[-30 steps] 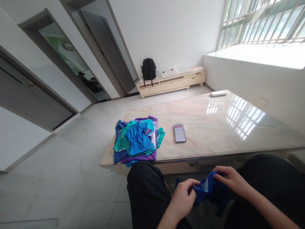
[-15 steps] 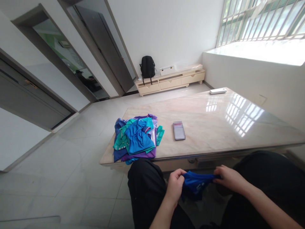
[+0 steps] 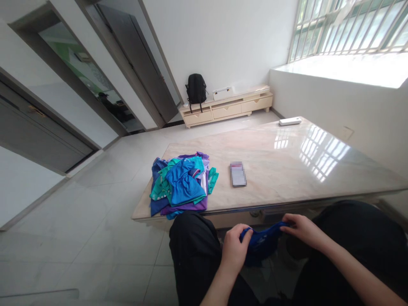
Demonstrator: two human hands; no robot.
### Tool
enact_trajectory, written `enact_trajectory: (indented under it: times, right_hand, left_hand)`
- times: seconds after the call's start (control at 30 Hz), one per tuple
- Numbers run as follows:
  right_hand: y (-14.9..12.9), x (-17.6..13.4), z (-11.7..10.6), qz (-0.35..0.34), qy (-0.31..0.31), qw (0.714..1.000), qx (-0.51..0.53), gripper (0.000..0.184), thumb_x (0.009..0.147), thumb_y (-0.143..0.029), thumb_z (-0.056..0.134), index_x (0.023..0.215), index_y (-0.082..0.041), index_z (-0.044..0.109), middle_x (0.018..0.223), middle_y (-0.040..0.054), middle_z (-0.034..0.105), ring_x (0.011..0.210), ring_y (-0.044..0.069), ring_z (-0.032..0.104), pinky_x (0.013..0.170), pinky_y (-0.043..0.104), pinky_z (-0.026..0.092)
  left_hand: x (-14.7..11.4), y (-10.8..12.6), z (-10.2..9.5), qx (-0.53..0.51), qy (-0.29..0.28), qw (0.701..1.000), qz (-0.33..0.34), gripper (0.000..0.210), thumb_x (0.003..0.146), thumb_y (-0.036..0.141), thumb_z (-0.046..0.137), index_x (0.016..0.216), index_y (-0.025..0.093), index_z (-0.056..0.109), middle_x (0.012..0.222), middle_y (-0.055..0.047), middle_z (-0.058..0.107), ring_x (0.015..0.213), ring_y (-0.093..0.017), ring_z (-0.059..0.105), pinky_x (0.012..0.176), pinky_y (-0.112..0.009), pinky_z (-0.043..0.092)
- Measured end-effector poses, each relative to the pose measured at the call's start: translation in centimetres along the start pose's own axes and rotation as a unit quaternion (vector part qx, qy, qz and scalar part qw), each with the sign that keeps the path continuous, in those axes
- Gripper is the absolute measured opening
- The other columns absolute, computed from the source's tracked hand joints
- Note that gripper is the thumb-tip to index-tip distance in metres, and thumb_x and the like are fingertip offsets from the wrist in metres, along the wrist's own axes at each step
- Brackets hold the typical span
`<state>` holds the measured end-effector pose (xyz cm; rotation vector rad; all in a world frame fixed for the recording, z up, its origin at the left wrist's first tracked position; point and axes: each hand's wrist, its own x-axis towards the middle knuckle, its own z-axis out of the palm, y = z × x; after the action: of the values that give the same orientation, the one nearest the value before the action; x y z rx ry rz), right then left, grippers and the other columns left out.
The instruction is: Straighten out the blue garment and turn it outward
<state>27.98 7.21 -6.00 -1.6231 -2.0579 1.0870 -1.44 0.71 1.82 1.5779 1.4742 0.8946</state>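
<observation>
while the left hand [image 3: 234,250] and right hand [image 3: 301,229] each pinch an end of a blue cloth [image 3: 263,242], a clothes pile [image 3: 181,185] sits on the table [image 3: 287,170] far left.

Premises are a private home, a sparsely furnished living or dining room. Evidence: a long polished marble-look table [image 3: 287,165] fills the centre and right of the frame, bearing a heap of coloured clothing [image 3: 181,185] at its left end, a small flat device [image 3: 238,174] at centre and a white remote-like item [image 3: 290,121] at its far end. A low cream cabinet with drawers [image 3: 226,108] stands against the white wall at upper centre, with a black backpack [image 3: 196,90] and a white box [image 3: 222,93] on it. Grey interior doors [image 3: 143,68] line the upper left. A barred window [image 3: 347,29] above a deep sill occupies the upper right. Flooring is pale glossy tile [image 3: 95,221].
</observation>
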Motion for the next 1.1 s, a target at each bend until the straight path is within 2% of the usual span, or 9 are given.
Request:
enact_trajectory:
  times: [0.1,0.2,0.37,0.53,0.67,0.8,0.93,1.1]
  right_hand:
    - [-0.6,0.1,-0.1,-0.018,0.006,0.997,0.077,0.032,0.085,-0.053,0.066,0.081,-0.021,0.068,0.078,0.0015,0.071,0.076,0.022,0.066,0.071,0.030,0.050]
    - [-1.2,0.2,-0.4,-0.018,0.063,0.990,0.125,0.036,0.083,-0.057,0.068,0.083,-0.021,0.071,0.074,0.0014,0.070,0.073,0.021,0.065,0.069,0.030,0.051]
    - [-1.4,0.4,-1.1,0.009,0.144,0.958,0.246,0.052,0.075,-0.061,0.078,0.106,-0.019,0.077,0.090,0.0072,0.078,0.084,0.026,0.072,0.077,0.034,0.057]
    - [-1.5,0.1,-1.5,0.031,0.182,0.919,0.348,0.058,0.071,-0.058,0.084,0.113,-0.018,0.077,0.102,0.0112,0.079,0.095,0.030,0.073,0.084,0.037,0.060]
    - [-1.3,0.1,-1.2,0.043,0.149,0.930,0.333,0.060,0.072,-0.062,0.082,0.111,-0.016,0.078,0.098,0.0125,0.080,0.091,0.033,0.075,0.080,0.040,0.062]
    - [-1.3,0.2,-1.2,0.019,0.141,0.955,0.261,0.052,0.075,-0.063,0.078,0.102,-0.019,0.082,0.103,0.0114,0.080,0.099,0.034,0.074,0.091,0.042,0.059]
    - [-1.6,0.0,-1.7,0.008,0.167,0.949,0.267,0.051,0.073,-0.065,0.078,0.095,-0.019,0.084,0.100,0.0122,0.081,0.096,0.035,0.074,0.088,0.041,0.060]
    - [-1.7,-0.3,-1.6,-0.024,0.183,0.944,0.273,0.044,0.075,-0.060,0.078,0.093,-0.021,0.084,0.104,0.0114,0.080,0.103,0.033,0.072,0.085,0.035,0.059]
  left_hand:
    - [0.2,-0.4,-0.4,-0.001,0.051,0.999,0.014,0.030,0.098,0.043,0.057,0.097,0.021,0.078,0.097,-0.008,0.077,0.094,-0.025,0.070,0.086,-0.031,0.050]
    - [0.3,-0.6,-0.9,-0.002,0.084,0.996,0.027,0.028,0.099,0.043,0.058,0.099,0.022,0.077,0.098,-0.007,0.077,0.095,-0.024,0.071,0.087,-0.030,0.050]
    - [0.2,-0.7,-1.1,-0.007,0.104,0.994,0.041,0.026,0.098,0.043,0.060,0.100,0.023,0.078,0.097,-0.007,0.077,0.094,-0.024,0.072,0.086,-0.030,0.052]
    - [0.1,-1.0,-1.0,-0.004,0.127,0.991,0.044,0.024,0.098,0.041,0.061,0.101,0.025,0.078,0.099,-0.007,0.078,0.095,-0.025,0.072,0.089,-0.032,0.052]
    - [0.2,-1.3,-1.0,0.002,0.147,0.988,0.051,0.021,0.097,0.039,0.062,0.101,0.024,0.078,0.099,-0.007,0.077,0.095,-0.024,0.071,0.090,-0.032,0.052]
    - [0.5,-1.8,-1.5,0.003,0.170,0.985,0.030,0.020,0.095,0.039,0.066,0.095,0.022,0.076,0.092,-0.005,0.076,0.086,-0.021,0.069,0.080,-0.030,0.052]
    - [0.9,-2.5,-2.0,-0.008,0.193,0.981,0.004,0.022,0.089,0.041,0.072,0.093,0.020,0.075,0.085,-0.004,0.074,0.077,-0.020,0.067,0.073,-0.030,0.051]
    - [0.9,-2.2,-1.9,-0.023,0.186,0.982,0.029,0.024,0.089,0.041,0.071,0.104,0.022,0.077,0.092,-0.005,0.074,0.084,-0.022,0.068,0.078,-0.032,0.054]
